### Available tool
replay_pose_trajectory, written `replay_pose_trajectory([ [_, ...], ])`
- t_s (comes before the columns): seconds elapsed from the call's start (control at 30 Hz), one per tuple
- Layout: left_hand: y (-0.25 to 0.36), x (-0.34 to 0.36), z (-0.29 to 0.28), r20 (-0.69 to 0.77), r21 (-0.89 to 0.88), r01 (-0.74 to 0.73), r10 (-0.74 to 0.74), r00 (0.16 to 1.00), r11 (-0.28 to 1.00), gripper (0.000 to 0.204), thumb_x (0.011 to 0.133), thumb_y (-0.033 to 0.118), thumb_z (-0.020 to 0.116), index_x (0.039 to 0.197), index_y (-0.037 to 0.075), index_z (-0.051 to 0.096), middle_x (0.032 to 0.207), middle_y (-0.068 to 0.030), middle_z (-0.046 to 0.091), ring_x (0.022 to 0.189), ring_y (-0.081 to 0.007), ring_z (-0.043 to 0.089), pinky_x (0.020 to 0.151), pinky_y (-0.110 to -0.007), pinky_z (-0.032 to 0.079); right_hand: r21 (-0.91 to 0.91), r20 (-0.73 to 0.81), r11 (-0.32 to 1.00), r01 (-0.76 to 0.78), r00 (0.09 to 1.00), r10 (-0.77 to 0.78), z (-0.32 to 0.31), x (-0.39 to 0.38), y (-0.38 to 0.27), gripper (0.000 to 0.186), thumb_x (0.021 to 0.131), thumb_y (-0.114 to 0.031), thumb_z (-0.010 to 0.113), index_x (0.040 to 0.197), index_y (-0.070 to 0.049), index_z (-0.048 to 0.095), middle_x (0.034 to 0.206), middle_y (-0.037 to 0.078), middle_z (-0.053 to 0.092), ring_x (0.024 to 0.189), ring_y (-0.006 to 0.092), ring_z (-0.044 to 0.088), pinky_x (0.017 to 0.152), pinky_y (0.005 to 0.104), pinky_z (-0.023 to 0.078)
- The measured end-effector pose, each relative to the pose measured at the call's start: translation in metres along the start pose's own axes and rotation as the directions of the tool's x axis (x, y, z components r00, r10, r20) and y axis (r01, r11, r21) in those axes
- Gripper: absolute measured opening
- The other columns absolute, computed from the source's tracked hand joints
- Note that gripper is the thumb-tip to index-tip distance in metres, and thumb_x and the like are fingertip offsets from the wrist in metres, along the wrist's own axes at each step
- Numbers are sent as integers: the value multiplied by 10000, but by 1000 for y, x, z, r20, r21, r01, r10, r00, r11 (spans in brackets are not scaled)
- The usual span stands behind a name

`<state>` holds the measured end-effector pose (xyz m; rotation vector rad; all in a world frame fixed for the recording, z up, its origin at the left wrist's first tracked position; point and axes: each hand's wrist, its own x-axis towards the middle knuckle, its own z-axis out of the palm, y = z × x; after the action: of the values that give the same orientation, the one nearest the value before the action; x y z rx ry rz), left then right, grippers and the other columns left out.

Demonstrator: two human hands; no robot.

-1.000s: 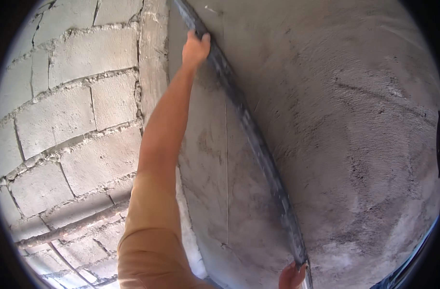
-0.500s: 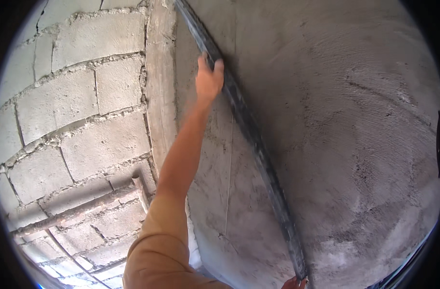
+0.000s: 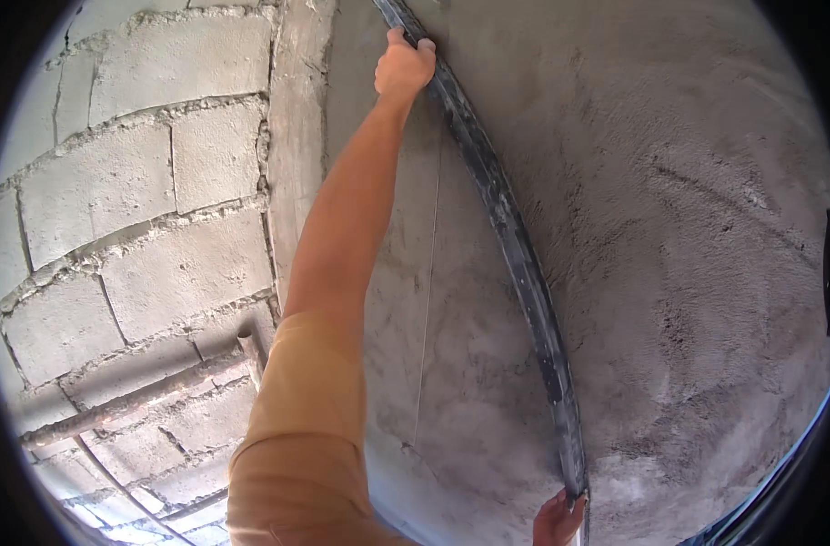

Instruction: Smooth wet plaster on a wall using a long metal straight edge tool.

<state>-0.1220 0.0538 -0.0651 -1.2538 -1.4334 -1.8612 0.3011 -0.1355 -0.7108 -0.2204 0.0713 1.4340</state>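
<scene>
A long dark plastering straightedge (image 3: 515,241), smeared with pale grey mortar, runs slantwise across the grey plastered wall (image 3: 697,273); it looks curved in this fisheye picture. My left hand (image 3: 406,64) grips it near the top edge of the view, thumb on the right side and fingers on the left. At the lower end, my right hand (image 3: 558,520) holds the tip with fingers and thumb, its forearm out of view. The bar lies along the wall surface; whether its whole length touches cannot be told. Rough wet-looking plaster shows right of it, smoother plaster left.
Bare pale blockwork (image 3: 142,173) with rough mortar joints fills the left side. A vertical concrete strip (image 3: 296,136) borders the plaster. A rusty pipe (image 3: 142,400) crosses in front of the blocks at lower left. A thin line (image 3: 430,282) runs down the plaster.
The straightedge has shifted up and to the right across the plaster. My left hand has risen with it, and my right hand has come further into view at the bottom.
</scene>
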Motion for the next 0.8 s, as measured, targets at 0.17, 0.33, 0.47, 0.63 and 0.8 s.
replay_pose_trajectory([
  [0.17,-54,-79,4,-8,-163,56,-58,998,985,698,889,444,636,1445,60,460,1220,-266,667,1171,-414,629,998,-442,472,-31,-254,996,88,963,-93,-31,0,-3,218,952,-253,697,1009,-42,687,708,30,638,588,132,559,590,201,519],
  [0.33,-80,-152,2,-21,-193,35,-40,999,981,630,932,434,572,1467,140,413,1075,-295,694,1032,-470,662,918,-506,499,66,-141,997,-42,989,51,-130,20,-30,167,909,-186,750,878,-60,644,597,-32,444,538,92,419,651,245,485],
  [0.47,-95,-219,-10,48,-162,123,-117,992,979,615,944,413,569,1469,136,409,986,-286,707,947,-468,680,858,-509,517,-11,-248,1000,2,969,-4,-175,17,-41,209,901,-224,763,848,-72,630,606,-17,473,576,125,464,749,290,520],
  [0.63,-83,-213,-22,76,-105,153,-145,986,983,592,945,333,637,1431,59,441,954,-221,722,908,-352,718,812,-418,532,-33,-158,999,-14,987,8,-157,2,-43,179,896,-199,759,906,-52,656,677,8,555,618,135,508,727,312,537],
  [0.8,-27,-88,-16,-32,-107,-77,74,997,991,633,921,380,640,1418,36,456,1145,-288,683,1081,-430,661,930,-462,507,-20,-95,999,-34,995,32,-61,-2,-34,173,907,-155,730,1018,-29,688,726,14,615,634,135,531,715,312,557],
])
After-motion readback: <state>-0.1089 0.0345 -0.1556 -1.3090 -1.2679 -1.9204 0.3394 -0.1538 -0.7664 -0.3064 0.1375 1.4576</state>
